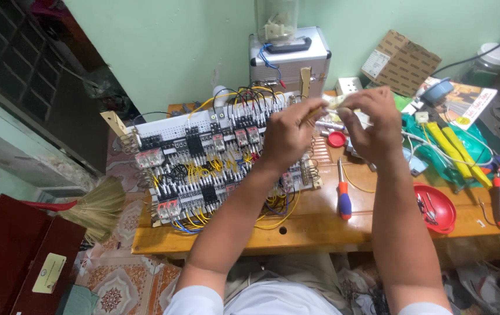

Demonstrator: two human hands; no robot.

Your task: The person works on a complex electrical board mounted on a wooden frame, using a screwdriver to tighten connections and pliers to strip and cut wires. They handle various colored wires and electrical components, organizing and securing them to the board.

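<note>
Above the wired relay board [221,157], the left hand [288,131] pinches a thin tool [314,111]; the right hand [372,125] grips a small pale part [338,101]. Step judged: fitting tool to part, which calls for fine alignment.

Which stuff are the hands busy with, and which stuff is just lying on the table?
In use:
left hand
right hand
small pale part held between them
wired panel below

Lying about:
screwdriver
red dish
yellow-handled pliers
cardboard box
metal case

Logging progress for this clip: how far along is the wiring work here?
Done: the panel already carries rows of relays joined by many yellow, black and red wires. In hand: left hand and right hand work a small piece together above it. Left: cannot tell; a screwdriver lies unused on the table.
</note>
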